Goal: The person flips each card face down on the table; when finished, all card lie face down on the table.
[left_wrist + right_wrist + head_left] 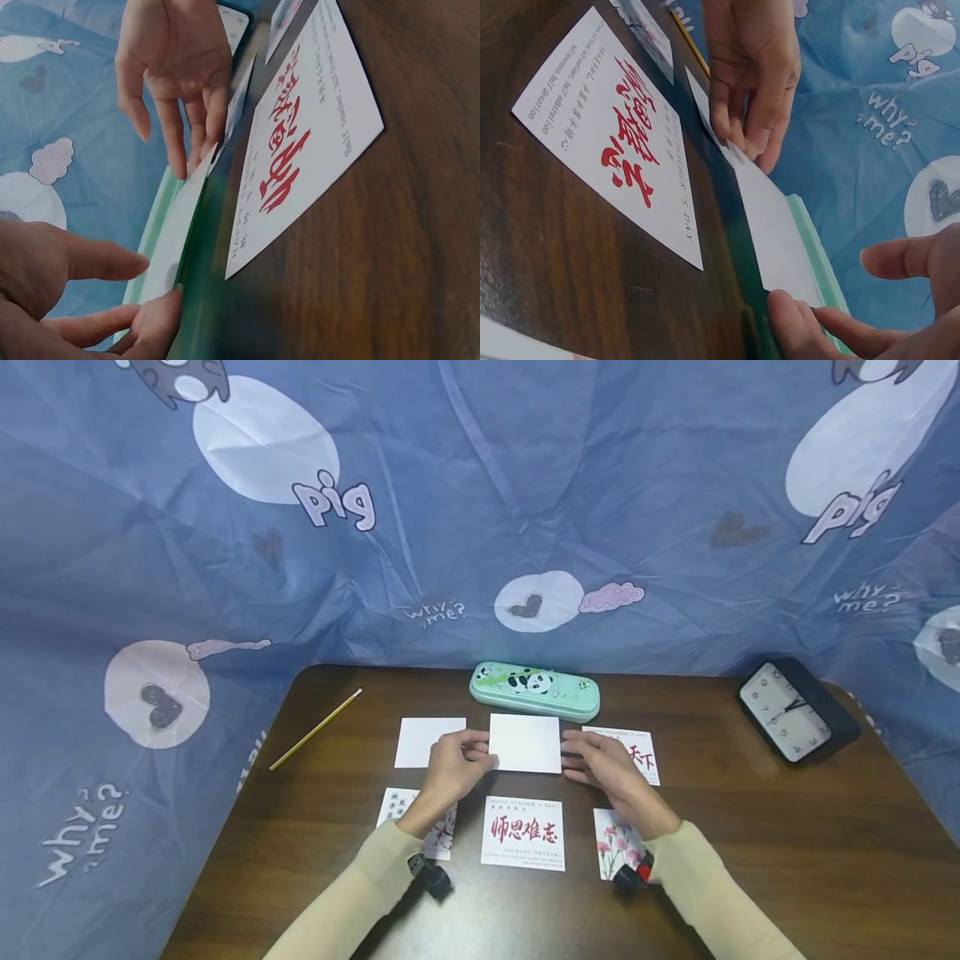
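The left hand (453,764) pinches the left edge of a blank white rectangular paper card (525,743), thumb near its lower corner; the right hand (611,768), fingers mostly straight, touches the opposite edge. This card sits at the centre of the far row, just in front of a mint-green oblong pencil case (536,689) with a panda print. Since the right fingers barely meet the edge, the thin card could skew or slip if the hands pull unevenly, or knock the case if pushed away. The wrists pass above a white card with dark characters and blossoms (442,843) and a white card with pink flowers (615,843); a low sleeve might drag either. Between those, a white card with red brush lettering (522,832) reads "师恩难忘" and "HAPPY TEACHER'S DAY", with "half reverence, half devotion" in small print. Beyond the right hand, a partly hidden white card (641,756) shows "天下" in red. Farther out, the blue printed cloth (420,485) says "pig" and "why me?"; I see no brand name.
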Demonstrator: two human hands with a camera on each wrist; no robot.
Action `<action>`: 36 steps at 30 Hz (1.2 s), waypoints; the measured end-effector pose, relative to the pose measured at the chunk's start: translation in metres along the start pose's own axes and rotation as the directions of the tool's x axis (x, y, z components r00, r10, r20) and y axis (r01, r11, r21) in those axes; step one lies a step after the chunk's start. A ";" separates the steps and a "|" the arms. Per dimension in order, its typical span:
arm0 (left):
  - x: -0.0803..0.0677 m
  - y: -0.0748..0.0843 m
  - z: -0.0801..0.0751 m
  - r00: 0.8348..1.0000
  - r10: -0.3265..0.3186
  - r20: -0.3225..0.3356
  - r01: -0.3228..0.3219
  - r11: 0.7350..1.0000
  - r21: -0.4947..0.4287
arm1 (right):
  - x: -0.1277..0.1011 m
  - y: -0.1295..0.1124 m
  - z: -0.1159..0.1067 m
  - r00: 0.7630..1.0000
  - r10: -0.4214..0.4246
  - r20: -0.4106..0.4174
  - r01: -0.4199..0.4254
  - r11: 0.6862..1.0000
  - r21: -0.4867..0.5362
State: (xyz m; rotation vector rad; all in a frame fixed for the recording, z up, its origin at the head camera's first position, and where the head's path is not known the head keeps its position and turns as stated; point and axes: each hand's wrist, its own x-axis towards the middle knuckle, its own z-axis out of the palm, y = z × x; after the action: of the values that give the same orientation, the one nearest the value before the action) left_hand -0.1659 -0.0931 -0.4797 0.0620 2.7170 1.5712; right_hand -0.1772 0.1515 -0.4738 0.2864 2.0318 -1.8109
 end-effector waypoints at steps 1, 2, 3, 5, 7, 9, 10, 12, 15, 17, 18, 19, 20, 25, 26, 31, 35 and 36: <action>0.000 -0.001 0.000 1.000 -0.004 0.008 0.004 1.000 0.005 | 0.000 0.000 0.000 1.000 0.002 0.003 -0.002 1.000 -0.007; 0.000 -0.001 0.000 1.000 -0.006 0.017 0.005 1.000 0.008 | 0.000 0.000 0.000 1.000 0.004 0.005 -0.004 1.000 -0.014; 0.000 -0.001 0.000 1.000 -0.006 0.024 0.006 1.000 0.008 | 0.000 -0.001 0.000 1.000 0.006 0.009 -0.006 1.000 -0.020; 0.000 -0.003 -0.001 0.999 -0.003 0.032 0.003 1.000 0.015 | 0.000 -0.001 0.000 1.000 0.013 0.010 -0.013 1.000 -0.028; 0.000 -0.004 -0.001 0.999 -0.005 0.032 0.005 1.000 0.017 | 0.000 -0.002 0.001 1.000 0.017 0.012 -0.016 0.999 -0.032; 0.000 -0.005 -0.001 1.000 -0.007 0.031 0.006 1.000 0.019 | 0.000 -0.002 0.001 1.000 0.020 0.013 -0.020 0.999 -0.033; -0.001 -0.005 -0.001 0.999 -0.010 0.031 0.009 1.000 0.019 | 0.000 -0.003 0.002 1.000 0.021 0.015 -0.020 0.999 -0.032; -0.001 -0.005 -0.001 0.999 -0.015 0.033 0.014 1.000 0.018 | -0.001 -0.003 0.002 1.000 0.020 0.020 -0.020 0.999 -0.029; -0.001 -0.005 -0.001 0.999 -0.027 0.036 0.026 1.000 0.015 | -0.001 -0.004 0.003 1.000 0.019 0.022 -0.018 0.999 -0.030; -0.001 -0.006 -0.001 0.999 -0.033 0.037 0.032 0.999 0.016 | 0.000 -0.004 0.003 1.000 0.018 0.022 -0.017 0.999 -0.039; -0.001 -0.006 -0.001 0.999 -0.034 0.038 0.033 0.999 0.016 | 0.000 -0.003 0.002 1.000 0.018 0.021 -0.017 0.999 -0.044; 0.000 -0.006 -0.001 0.999 -0.036 0.039 0.036 0.999 0.015 | 0.001 -0.003 0.002 1.000 0.018 0.019 -0.017 0.999 -0.052; -0.001 -0.006 -0.001 0.998 -0.037 0.041 0.037 0.999 0.014 | 0.002 -0.003 0.001 1.000 0.015 0.022 -0.013 0.998 -0.058; -0.001 -0.007 -0.001 0.998 -0.042 0.054 0.041 0.999 0.009 | 0.002 -0.002 0.001 1.000 0.007 0.023 -0.005 0.998 -0.067; -0.001 -0.006 -0.001 0.997 -0.045 0.055 0.044 0.999 0.009 | 0.002 -0.002 0.001 1.000 0.004 0.024 -0.003 0.998 -0.066; -0.001 -0.006 -0.001 0.998 -0.045 0.054 0.045 0.999 0.007 | 0.001 -0.002 0.001 1.000 0.003 0.019 -0.002 0.997 -0.071; -0.002 -0.005 -0.001 0.998 -0.042 0.054 0.042 0.999 0.001 | 0.001 -0.002 0.001 1.000 0.002 0.015 -0.001 0.998 -0.070; -0.002 -0.005 -0.001 0.998 -0.042 0.054 0.042 0.999 0.000 | 0.001 -0.002 0.001 1.000 0.001 0.012 -0.001 0.998 -0.069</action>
State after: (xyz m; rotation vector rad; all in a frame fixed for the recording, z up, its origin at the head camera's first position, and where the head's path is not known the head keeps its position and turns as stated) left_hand -0.1641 -0.0968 -0.4835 0.0465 2.6593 1.5367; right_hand -0.1788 0.1502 -0.4723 0.2553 2.0803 -1.7333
